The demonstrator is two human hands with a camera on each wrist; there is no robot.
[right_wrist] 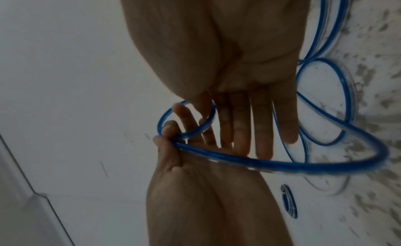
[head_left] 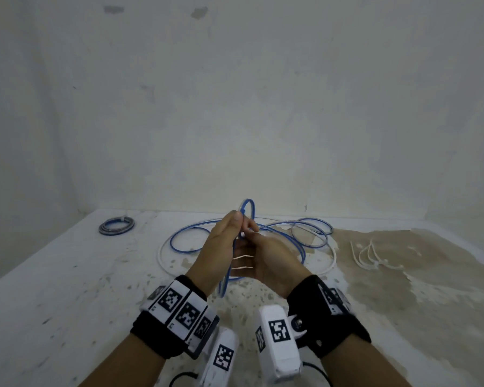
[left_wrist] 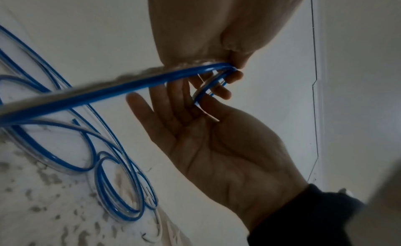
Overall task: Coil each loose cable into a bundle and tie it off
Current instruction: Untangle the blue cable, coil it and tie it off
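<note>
A long blue cable (head_left: 302,248) lies in loose loops on the white table (head_left: 67,275), over a white cable (head_left: 160,255). My left hand (head_left: 239,219) is raised above it and pinches the blue cable between thumb and fingertips, so a small loop (head_left: 248,203) stands up above the grip. In the left wrist view the pinch (left_wrist: 228,65) is plain. My right hand (head_left: 245,248) faces the left with its palm (left_wrist: 217,146) flat and its fingers (right_wrist: 262,129) straight. Its thumb lies against the small loop. One strand hangs down between my wrists.
A finished blue-and-grey coil (head_left: 116,226) lies at the far left of the table. Several white zip ties (head_left: 372,255) lie at the right on a brown stained patch (head_left: 430,275). A pale wall (head_left: 235,107) rises right behind the table.
</note>
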